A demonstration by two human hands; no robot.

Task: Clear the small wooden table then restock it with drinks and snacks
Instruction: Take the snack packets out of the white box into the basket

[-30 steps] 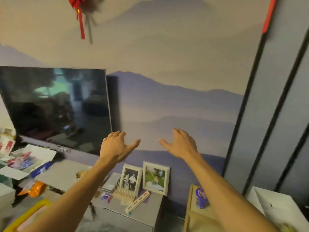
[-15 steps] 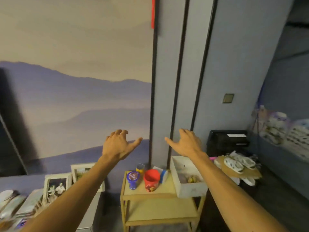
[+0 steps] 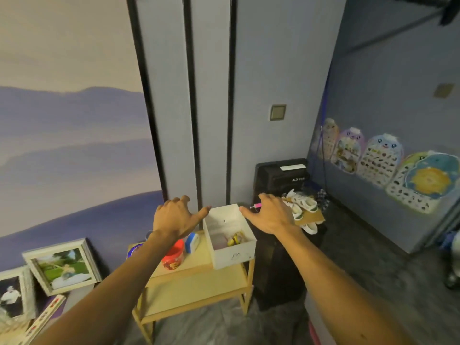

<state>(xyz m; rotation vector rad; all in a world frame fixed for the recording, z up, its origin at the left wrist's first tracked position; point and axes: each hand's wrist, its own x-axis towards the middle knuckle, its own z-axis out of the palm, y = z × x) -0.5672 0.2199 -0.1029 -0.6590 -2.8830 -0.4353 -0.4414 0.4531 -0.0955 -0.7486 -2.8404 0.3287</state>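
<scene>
Since the worktop [image 3: 199, 257] is loaded, I'd call clearing not started and the whole restock yet to come. On it: white box [image 3: 234, 255] at the right end with some small yellow bits [image 3: 235, 239] inside, red cup [image 3: 174, 256] to the left of the box, a blue-and-white pack [image 3: 193, 241] between them towards the far edge, and a blue can [image 3: 134, 249] mostly hidden behind the left forearm. Can't pick out any fresh stock. Both arms are stretched forward, backs of the hands up. The left hand [image 3: 174, 217] is spread and holds nothing; it shows above the cup, thumb pointing right at the box's far left corner. The right hand [image 3: 271, 215] is likewise spread and holds nothing, showing by the far right corner with its thumb pointing left. The two bracket the box, so my guess is the box goes first. Can't tell whether either thumb touches it; depth is unclear here. Framed photos [image 3: 62, 265] stand left of the worktop, a black unit [image 3: 281, 175] and shoes [image 3: 303, 204] to the right.
</scene>
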